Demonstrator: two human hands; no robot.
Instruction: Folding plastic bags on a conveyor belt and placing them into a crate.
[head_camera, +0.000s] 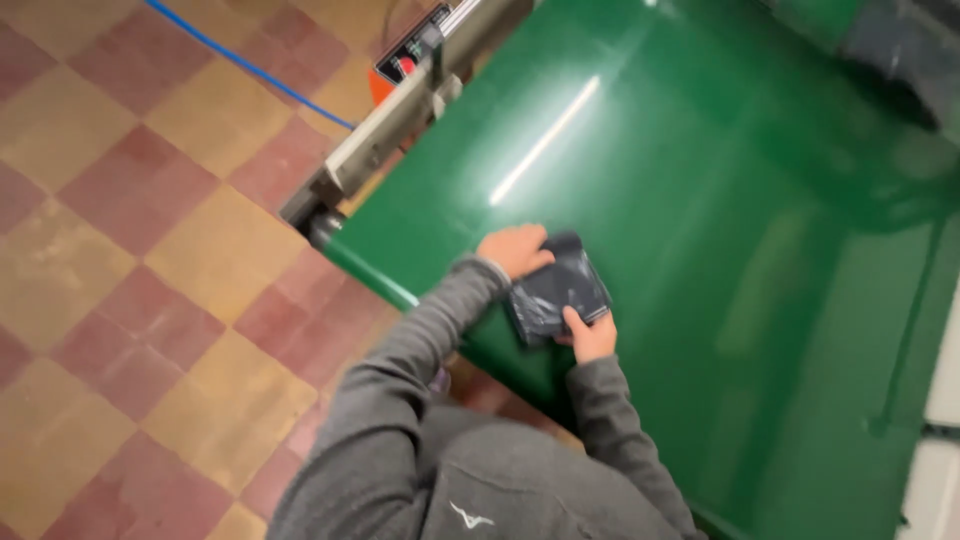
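Gripping a small dark grey plastic parcel (556, 288) from two sides, both hands rest on the green conveyor belt (700, 200), close to the belt's near edge. The left hand (514, 250) lies on the parcel's far left corner, its fingers curled over the top of the wrapping. The right hand (592, 337) holds the parcel's near right corner, thumb pressed on the upper face and the other fingers tucked underneath, out of sight. The parcel lies flat on the belt, its glossy film creased. Both arms wear grey sleeves (440, 330) that reach across the belt's near edge. At the belt's left end a metal side rail (385, 135) carries a control box with a red button (405, 62). Left of the belt, a blue cable (240, 62) runs over the checkered tile floor (150, 250). More dark wrapped items (890, 45) sit blurred at the belt's far right corner.
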